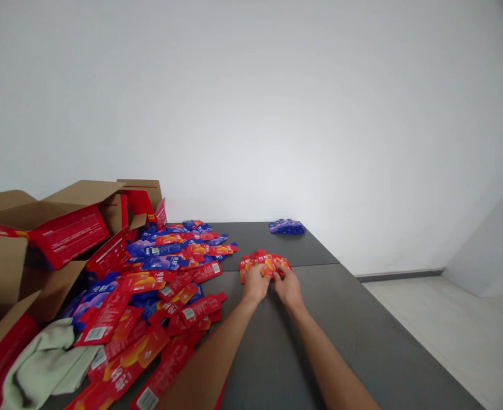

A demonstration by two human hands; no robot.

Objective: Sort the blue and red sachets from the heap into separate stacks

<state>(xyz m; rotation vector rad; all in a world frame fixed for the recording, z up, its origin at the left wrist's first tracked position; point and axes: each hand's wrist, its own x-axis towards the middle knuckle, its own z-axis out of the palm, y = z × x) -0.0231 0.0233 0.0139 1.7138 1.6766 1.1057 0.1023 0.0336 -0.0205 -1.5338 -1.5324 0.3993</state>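
My left hand (255, 286) and my right hand (289, 289) are close together over the dark table, both closed with fingertips at the near edge of a red flat packet (268, 264). This packet has orange fruit shapes and white lettering. More red packets (246, 263) lie side by side under and around it, partly covered by my fingers. A large loose heap of red and blue flat packets (161, 262) spreads to the left of my hands. Farther back on the right sits a neat stack of blue packets (287, 226).
Open red cardboard boxes (69, 236) with brown insides stand on the left. A pale green cloth (48, 361) lies crumpled at the near left. The grey-black table (340, 330) meets a white wall (255, 114); its right edge drops to a pale floor (426, 319).
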